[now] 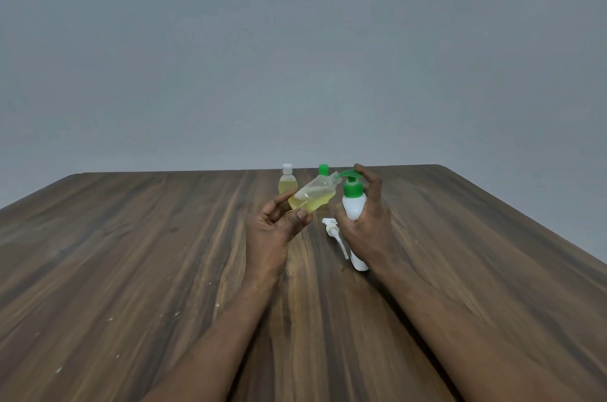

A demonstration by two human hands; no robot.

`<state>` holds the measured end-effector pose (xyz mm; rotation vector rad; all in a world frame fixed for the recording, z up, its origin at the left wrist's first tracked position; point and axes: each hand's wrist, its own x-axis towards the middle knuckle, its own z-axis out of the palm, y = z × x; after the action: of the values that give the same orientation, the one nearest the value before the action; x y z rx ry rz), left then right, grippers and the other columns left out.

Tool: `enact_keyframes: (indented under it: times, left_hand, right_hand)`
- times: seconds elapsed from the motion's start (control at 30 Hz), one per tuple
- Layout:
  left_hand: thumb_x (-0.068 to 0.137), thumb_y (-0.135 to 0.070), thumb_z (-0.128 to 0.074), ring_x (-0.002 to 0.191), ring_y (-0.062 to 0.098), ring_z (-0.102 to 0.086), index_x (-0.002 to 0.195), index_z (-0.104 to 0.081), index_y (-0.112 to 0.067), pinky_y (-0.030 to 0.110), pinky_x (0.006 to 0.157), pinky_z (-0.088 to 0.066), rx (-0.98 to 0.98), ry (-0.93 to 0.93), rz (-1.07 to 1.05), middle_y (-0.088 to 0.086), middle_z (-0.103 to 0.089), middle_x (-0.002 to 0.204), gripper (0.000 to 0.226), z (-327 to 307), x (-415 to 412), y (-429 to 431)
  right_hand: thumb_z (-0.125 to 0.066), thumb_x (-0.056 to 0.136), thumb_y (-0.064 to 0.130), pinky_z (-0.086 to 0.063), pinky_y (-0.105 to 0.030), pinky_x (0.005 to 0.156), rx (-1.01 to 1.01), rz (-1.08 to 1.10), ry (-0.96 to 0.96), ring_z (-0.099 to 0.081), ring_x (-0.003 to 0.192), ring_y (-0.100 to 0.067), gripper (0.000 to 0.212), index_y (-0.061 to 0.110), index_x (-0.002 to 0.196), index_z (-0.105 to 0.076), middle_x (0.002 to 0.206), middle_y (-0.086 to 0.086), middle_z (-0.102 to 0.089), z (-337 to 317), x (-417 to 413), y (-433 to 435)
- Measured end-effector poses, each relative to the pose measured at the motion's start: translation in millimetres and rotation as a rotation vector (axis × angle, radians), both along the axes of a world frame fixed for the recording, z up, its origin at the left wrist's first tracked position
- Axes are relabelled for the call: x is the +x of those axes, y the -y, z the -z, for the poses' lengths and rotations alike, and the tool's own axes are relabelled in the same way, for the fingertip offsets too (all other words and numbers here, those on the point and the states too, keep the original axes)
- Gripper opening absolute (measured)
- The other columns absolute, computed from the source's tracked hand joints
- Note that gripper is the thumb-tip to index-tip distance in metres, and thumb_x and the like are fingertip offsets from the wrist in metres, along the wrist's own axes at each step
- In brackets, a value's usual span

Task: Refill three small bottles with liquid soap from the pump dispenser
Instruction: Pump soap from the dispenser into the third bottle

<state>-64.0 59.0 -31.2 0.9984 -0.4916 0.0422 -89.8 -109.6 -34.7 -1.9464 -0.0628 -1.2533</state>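
- Our left hand [274, 232] pinches a clear, uncapped small bottle [313, 196], about half full of yellow liquid, just right of frame centre.
- Its long axis tilts, with the open neck pointing to the upper right at the green spout [345, 174].
- Our right hand [371, 227] grasps the white pump dispenser [354, 206], with 1 finger seemingly on the pump head.
- Behind them stand a white-capped bottle [287, 185] and a green-capped bottle [323, 169].

Free room over the table [131, 254] at left and right. Far in the middle stand a white-capped bottle [288, 185] and a green-capped bottle [323, 169]; nearer lies a loose pump [335, 232].
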Motion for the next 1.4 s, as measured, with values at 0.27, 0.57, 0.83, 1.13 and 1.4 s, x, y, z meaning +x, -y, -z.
enact_keyframes:
  times: [0.27, 0.57, 0.83, 1.13, 1.4]
  left_hand:
    - [0.085, 0.006, -0.068, 0.098, 0.022, -0.075, 0.112, -0.069, -0.011, 0.031, 0.081, -0.061, -0.03, -0.029, 0.019, 0.007, -0.078, 0.104, 0.032, -0.3, 1.2, 0.9]
    - [0.071, -0.011, -0.078, 0.105, 0.027, -0.072, 0.117, -0.069, -0.009, 0.037, 0.086, -0.061, -0.004, -0.011, 0.007, 0.009, -0.077, 0.109, 0.046, 1.6, -0.7, 0.3]
    - [0.082, 0.004, -0.072, 0.101, 0.024, -0.074, 0.113, -0.069, -0.009, 0.033, 0.081, -0.062, -0.013, -0.019, 0.012, 0.007, -0.078, 0.105, 0.034, 0.3, -0.6, 2.1]
    - [0.078, -0.001, -0.076, 0.104, 0.026, -0.073, 0.116, -0.069, -0.009, 0.036, 0.085, -0.061, 0.006, -0.018, -0.001, 0.01, -0.077, 0.108, 0.039, 0.8, -1.7, 1.5]
    - [0.07, -0.013, -0.08, 0.104, 0.028, -0.073, 0.112, -0.071, -0.014, 0.036, 0.084, -0.061, -0.015, -0.016, 0.01, 0.011, -0.076, 0.108, 0.043, 1.6, -1.6, 1.2]
  right_hand:
    - [-0.061, 0.082, 0.033, -0.04, -0.002, 0.067, -0.055, -0.014, -0.025, -0.063, 0.084, 0.004, 0.078, 0.045, 0.152, -0.029, 0.128, 0.025, -0.059, -2.2, -6.3, -2.2]
    - [-0.064, 0.08, 0.029, -0.039, -0.001, 0.066, 0.018, 0.0, -0.005, -0.061, 0.083, 0.009, 0.062, 0.03, 0.139, -0.043, 0.101, 0.037, -0.059, 0.6, -1.5, -1.2]
    - [-0.062, 0.083, 0.028, -0.045, -0.007, 0.067, -0.04, -0.006, -0.016, -0.064, 0.084, 0.0, 0.078, 0.046, 0.151, -0.029, 0.123, 0.028, -0.059, -1.1, -5.9, -0.8]
    - [-0.063, 0.08, 0.033, -0.04, -0.001, 0.072, 0.005, -0.002, -0.002, -0.062, 0.092, 0.008, 0.066, 0.042, 0.141, -0.039, 0.109, 0.033, -0.059, -1.9, -4.2, -2.5]
    - [-0.068, 0.081, 0.023, -0.041, -0.002, 0.07, -0.006, 0.0, -0.019, -0.063, 0.09, 0.007, 0.071, 0.042, 0.143, -0.037, 0.111, 0.027, -0.062, -1.9, -3.8, -1.4]
